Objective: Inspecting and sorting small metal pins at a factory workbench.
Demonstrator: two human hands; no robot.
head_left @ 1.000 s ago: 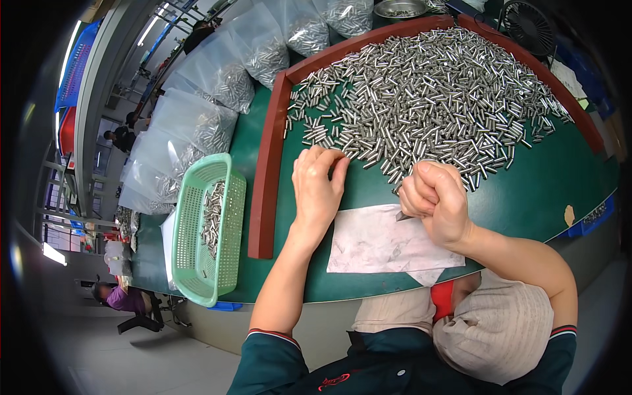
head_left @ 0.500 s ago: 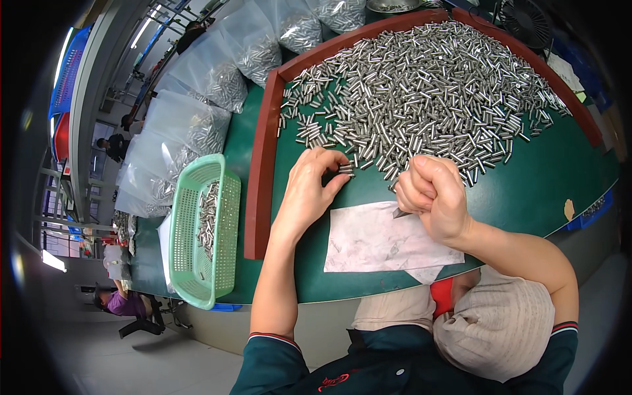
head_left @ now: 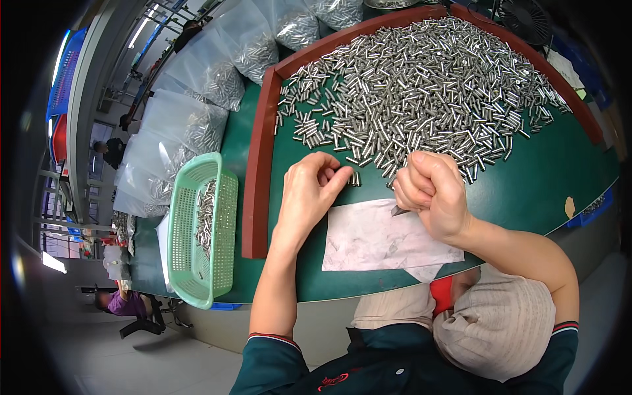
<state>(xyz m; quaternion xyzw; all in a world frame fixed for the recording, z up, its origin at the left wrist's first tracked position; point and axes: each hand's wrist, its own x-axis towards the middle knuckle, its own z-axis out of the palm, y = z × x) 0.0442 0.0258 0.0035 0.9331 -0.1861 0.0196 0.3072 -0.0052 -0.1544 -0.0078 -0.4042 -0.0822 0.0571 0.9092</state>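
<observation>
1. Head view: a broad heap of short, shiny, silver metal pins lies on the dark green bench, ahead of both hands and thinning out toward the near side.
2. The left hand rests low at the heap's near left edge, its fingers bent inward and the thumb pointing toward the right. A few loose silver pins sit right at the thumb tip; whether the fingers clamp them, I cannot tell.
3. The right hand is at the heap's near edge, its fingers curled together into a fist, thumb on top. A small dark grey pointed piece shows below the fist; what it is, I cannot tell.
4. A stained, whitish-pink cloth lies flat between the forearms, partly beneath the right hand.
5. Dark red straight rails border the heap along the left and far sides.
6. Left of the near rail stands a pale green, perforated plastic basket, with more silver pins inside.
7. Beyond it, clear plastic bags filled with pins form a row along the bench.
8. A round black fan stands at the far right.
</observation>
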